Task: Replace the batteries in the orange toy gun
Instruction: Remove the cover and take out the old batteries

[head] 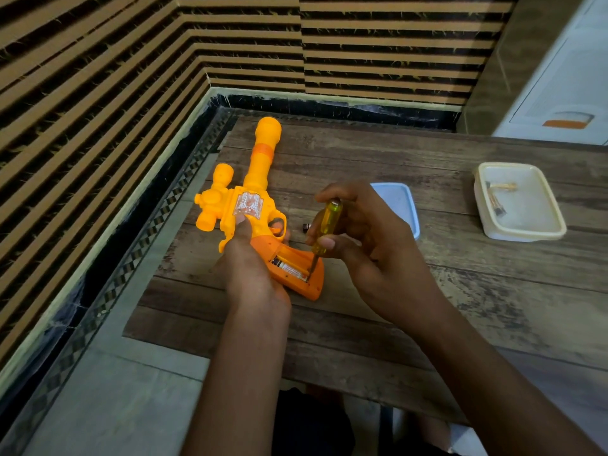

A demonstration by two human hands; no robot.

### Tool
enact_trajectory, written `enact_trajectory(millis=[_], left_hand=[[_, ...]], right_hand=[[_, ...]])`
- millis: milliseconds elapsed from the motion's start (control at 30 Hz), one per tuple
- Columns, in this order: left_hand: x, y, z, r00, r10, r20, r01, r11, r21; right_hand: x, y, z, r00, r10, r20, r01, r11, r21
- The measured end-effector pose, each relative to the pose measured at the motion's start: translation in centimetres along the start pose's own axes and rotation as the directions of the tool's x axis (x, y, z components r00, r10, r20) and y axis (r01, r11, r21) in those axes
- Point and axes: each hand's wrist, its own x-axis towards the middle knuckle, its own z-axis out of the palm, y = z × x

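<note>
I'm seeing the left hand gripping the orange toy gun while the right hand is gripping a screwdriver tipped into its open battery compartment.

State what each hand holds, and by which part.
The left hand grips the orange toy gun where its body meets the handle, by the trigger. The right hand holds the screwdriver by its yellow handle.
</note>
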Motion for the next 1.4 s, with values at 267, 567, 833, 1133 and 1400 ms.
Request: enact_trajectory(millis=[267, 567, 833, 1133, 1400], left_hand=[[-0.6, 0.4, 0.5, 0.999, -0.03, -0.015, 0.028, 0.995, -0.094], [-0.4, 0.4, 0.4, 0.999, -0.035, -0.016, 0.033, 0.993, -0.116], [-0.6, 0.4, 0.7, 0.999, -0.03, -0.013, 0.028, 0.992, -0.125], [-1.0, 0.5, 0.7, 0.999, -0.031, -0.023, 0.028, 0.995, -0.094], [-1.2, 0.4, 0.5, 0.999, -0.049, -0.008, 0.048, 0.996, -0.079]], right_hand=[[-0.6, 0.0, 0.2, 0.973, 0.146, -0.176, -0.119, 0.98, 0.158], [-2.2, -0.2, 1.8, 0.918, 0.169, -0.358, -0.078, 0.963, 0.257], [-1.7, -0.8, 2.3, 0.882, 0.176, -0.438, 0.03, 0.905, 0.423], [-0.3, -1.1, 1.2, 0.909, -0.178, -0.377, 0.237, 0.964, 0.118], [-0.5, 0.2, 0.8, 0.98, -0.198, -0.021, 0.179, 0.923, -0.34]])
